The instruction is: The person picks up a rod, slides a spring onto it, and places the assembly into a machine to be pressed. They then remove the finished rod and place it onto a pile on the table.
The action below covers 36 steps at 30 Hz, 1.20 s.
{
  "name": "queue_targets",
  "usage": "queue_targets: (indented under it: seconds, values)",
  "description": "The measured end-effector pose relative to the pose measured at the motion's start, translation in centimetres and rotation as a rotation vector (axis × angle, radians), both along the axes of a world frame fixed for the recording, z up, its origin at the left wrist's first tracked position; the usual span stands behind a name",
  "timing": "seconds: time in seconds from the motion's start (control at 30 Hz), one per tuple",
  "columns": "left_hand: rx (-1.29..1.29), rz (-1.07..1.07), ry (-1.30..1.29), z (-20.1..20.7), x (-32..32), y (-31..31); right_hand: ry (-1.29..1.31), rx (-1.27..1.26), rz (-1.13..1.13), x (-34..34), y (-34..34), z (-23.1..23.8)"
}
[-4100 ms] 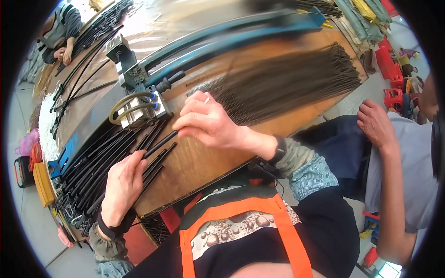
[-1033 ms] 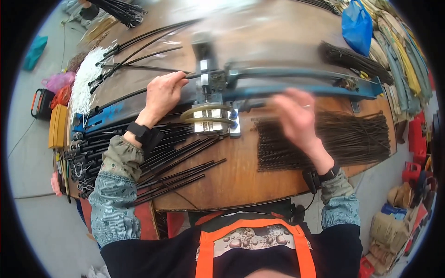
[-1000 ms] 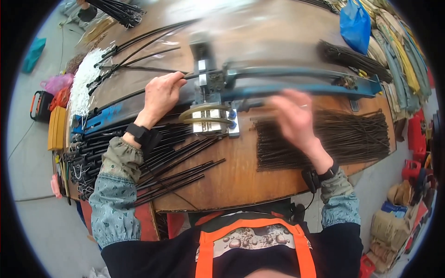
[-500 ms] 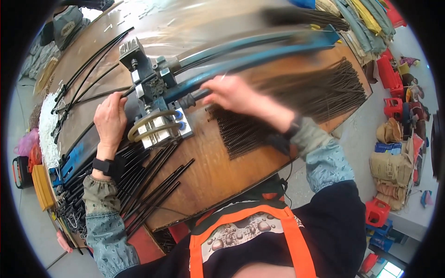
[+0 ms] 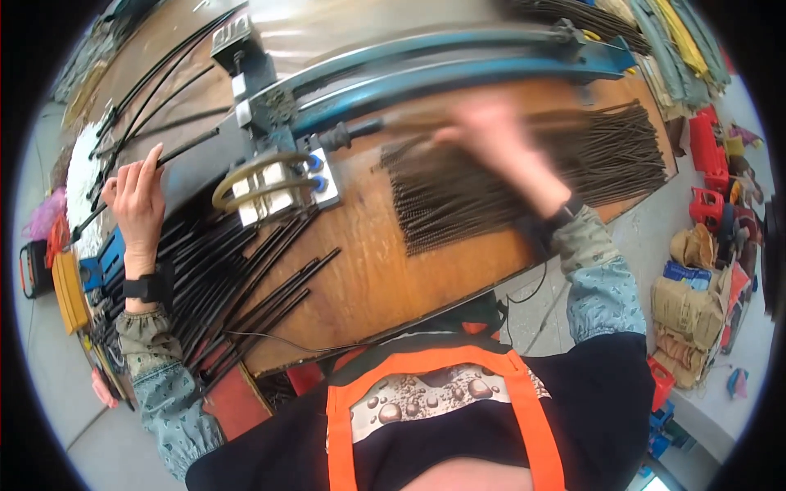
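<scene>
My left hand (image 5: 136,203) is closed around a thin black rod (image 5: 190,146), which slants across the left side of the bench, apart from the machine. To its right stands a small metal machine (image 5: 274,114) with silver blocks, blue push-in fittings and looped tan hoses (image 5: 225,192). A dark cylindrical part (image 5: 360,129) juts from the machine's right side. My right hand (image 5: 495,131) is smeared by motion above a wide bundle of long, dark coiled springs (image 5: 524,180); its fingers cannot be made out clearly.
Blue rails (image 5: 458,78) run right from the machine. Many black rods (image 5: 237,266) lie in front of it at the left; a few more black rods (image 5: 155,74) lie behind. The wooden bench (image 5: 352,278) ends near my orange-trimmed apron. Red stools (image 5: 706,207) stand on the floor at right.
My left hand has moved left, away from the machine, with the black rod. My right hand has left the machine's dark cylindrical part and moved right over the springs.
</scene>
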<state>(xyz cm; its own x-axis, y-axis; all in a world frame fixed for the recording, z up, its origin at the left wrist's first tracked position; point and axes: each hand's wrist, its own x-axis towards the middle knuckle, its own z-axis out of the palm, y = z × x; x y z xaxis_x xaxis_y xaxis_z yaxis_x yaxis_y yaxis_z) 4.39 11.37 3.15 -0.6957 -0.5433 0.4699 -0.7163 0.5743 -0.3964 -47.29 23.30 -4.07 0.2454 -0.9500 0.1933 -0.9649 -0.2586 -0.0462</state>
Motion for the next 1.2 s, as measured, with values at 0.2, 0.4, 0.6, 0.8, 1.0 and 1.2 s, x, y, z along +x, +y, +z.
queue_targets:
  seconds: [0.2, 0.4, 0.6, 0.8, 1.0, 1.2]
  values:
    - [0.008, 0.205, 0.034, -0.4, 0.2, 2.0, -0.488, -0.066, 0.174, 0.5, -1.0, -1.3]
    - [0.186, 0.041, 0.167, 0.0, -5.8, 10.8, -0.224, -0.185, 0.108, 1.5, 0.3, -0.1]
    - [0.424, -0.199, 0.284, -1.1, -11.2, 20.0, 0.038, -0.112, -0.096, 2.8, 1.8, 1.8]
    - [0.632, -0.274, 0.363, -1.6, -15.9, 21.1, -0.422, -0.088, 0.063, 1.8, 1.8, 0.5]
    - [0.604, -0.372, 0.398, -1.2, -25.7, 18.6, -0.467, -0.167, 0.259, 1.6, 4.2, 0.3]
    - [0.511, -0.312, 0.348, -7.3, -31.0, 15.8, -0.631, -0.176, 0.262, 0.4, 6.1, -1.7]
